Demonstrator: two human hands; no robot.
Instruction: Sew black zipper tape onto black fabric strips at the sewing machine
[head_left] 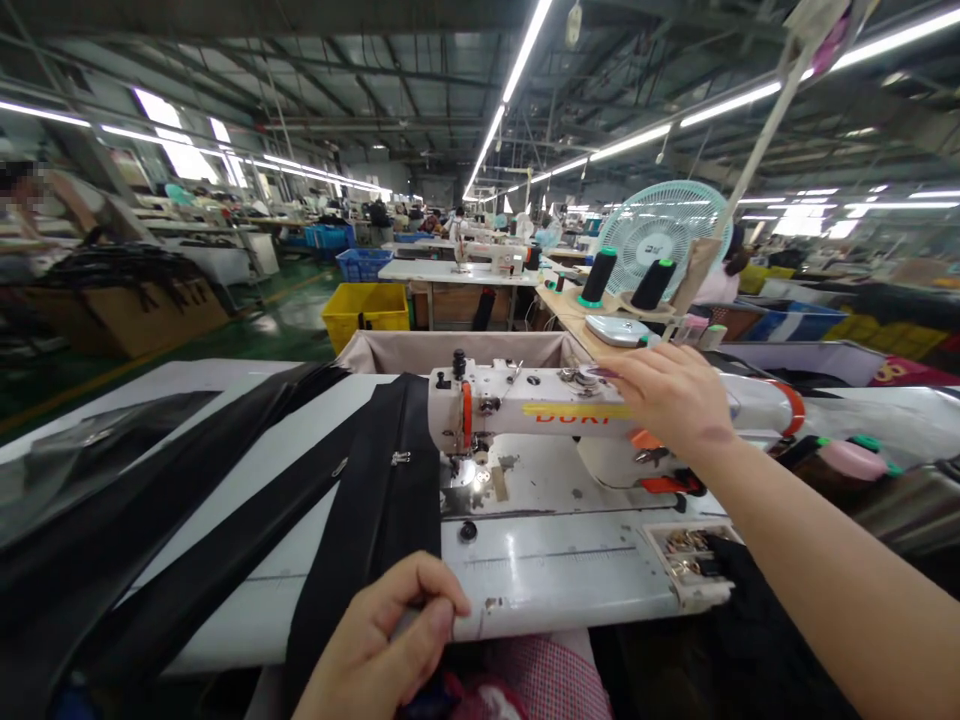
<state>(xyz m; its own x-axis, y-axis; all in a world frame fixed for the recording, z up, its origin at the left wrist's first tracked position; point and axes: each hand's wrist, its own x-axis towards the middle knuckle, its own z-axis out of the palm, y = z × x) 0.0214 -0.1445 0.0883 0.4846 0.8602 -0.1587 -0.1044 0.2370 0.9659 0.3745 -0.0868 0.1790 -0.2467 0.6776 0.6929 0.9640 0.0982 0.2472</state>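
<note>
A white sewing machine with orange trim stands on a worn white table. My right hand reaches over the top of its arm, fingers pressed together beside the metal thread guides; what they hold, if anything, is too small to make out. At the table's front edge my left hand is closed in a pinch, its contents hidden. To its left, black fabric strips lie over the table and hang off its front. A metal zipper pull sits on one strip.
A small tray of metal parts is fixed at the table's right front. Behind the machine stand black thread cones, a teal fan and a slanting pole. A fabric-lined bin adjoins the table's far edge.
</note>
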